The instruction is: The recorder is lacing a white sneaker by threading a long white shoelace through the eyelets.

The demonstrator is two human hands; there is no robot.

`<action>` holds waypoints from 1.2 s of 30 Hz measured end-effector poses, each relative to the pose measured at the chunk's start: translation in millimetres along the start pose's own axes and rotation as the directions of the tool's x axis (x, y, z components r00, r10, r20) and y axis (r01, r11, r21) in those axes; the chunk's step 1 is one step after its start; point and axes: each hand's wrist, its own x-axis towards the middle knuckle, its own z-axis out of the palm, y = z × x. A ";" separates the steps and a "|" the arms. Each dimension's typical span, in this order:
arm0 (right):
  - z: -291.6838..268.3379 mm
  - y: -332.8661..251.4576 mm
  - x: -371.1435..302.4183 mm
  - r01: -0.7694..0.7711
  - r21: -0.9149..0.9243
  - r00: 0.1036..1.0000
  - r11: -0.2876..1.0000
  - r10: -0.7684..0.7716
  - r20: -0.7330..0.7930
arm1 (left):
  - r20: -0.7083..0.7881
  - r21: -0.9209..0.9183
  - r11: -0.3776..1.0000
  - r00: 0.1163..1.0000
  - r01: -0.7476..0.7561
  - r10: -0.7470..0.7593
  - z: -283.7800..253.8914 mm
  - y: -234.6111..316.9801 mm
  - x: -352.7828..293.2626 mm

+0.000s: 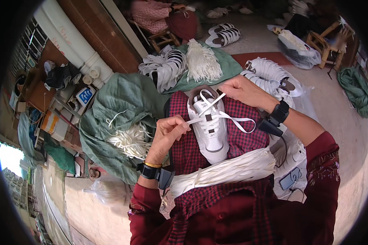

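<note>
A white sneaker point(215, 141) rests on my lap over a red-and-black checked cloth point(243, 136), its toe pointing toward me. A flat white shoelace point(241, 119) runs through its lower eyelets, with a loose loop lying off to the right. My left hand point(170, 130) pinches one stretch of the lace just left of the shoe. Beyond it, my right hand point(242, 87) pinches another stretch near the shoe's collar, up and to the right. Across my lap, nearer to me, lies a long bundle of white laces point(225, 171).
Green cloth point(126, 96) at the left holds a heap of laces point(131, 141). Stacked white shoes point(163, 69) and another lace bundle point(202, 61) lie ahead. More shoes point(270, 73) stand at right, near a phone point(290, 178). A seated person point(151, 16) is farther off.
</note>
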 end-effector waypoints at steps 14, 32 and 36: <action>-4.0 22.6 -8.1 0.172 0.702 0.982 0.691 -0.068 -0.174 | -0.123 0.249 0.924 0.937 -0.289 0.326 24.3 14.5 33.2; -3.7 34.9 -12.8 0.255 0.582 0.964 0.773 -0.159 -0.211 | 0.465 0.781 0.258 0.806 -0.568 0.367 29.3 79.5 59.6; -12.4 19.4 -18.1 0.187 0.458 0.981 0.869 -0.136 -0.142 | 0.251 0.798 0.504 0.943 -0.330 0.220 5.7 74.8 43.2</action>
